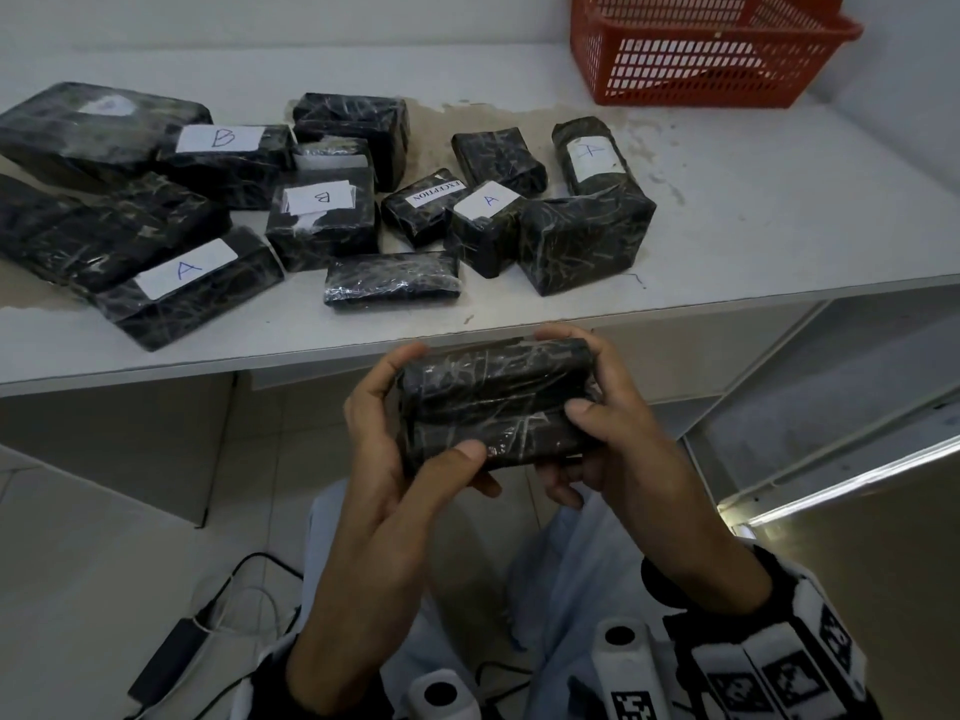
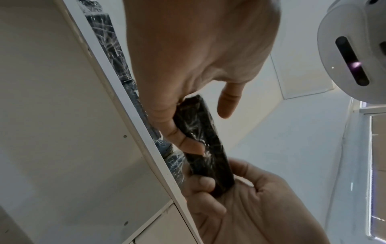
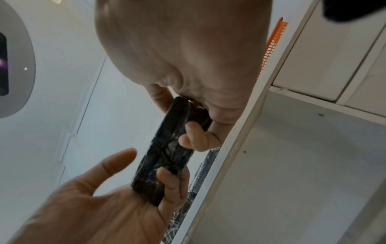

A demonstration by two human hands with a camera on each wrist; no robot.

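Note:
A black film-wrapped parcel is held level in front of the white table's near edge, below its top. My left hand grips its left end, thumb on the near face and fingers behind. My right hand grips the right end the same way. No label shows on the face turned toward me. The left wrist view shows the parcel edge-on between my left hand and right hand. In the right wrist view the parcel sits between both hands too.
Several more black parcels lie on the table, some labelled A, B or EXCEPTION. A red mesh basket stands at the back right. Cables and a power adapter lie on the floor at the left.

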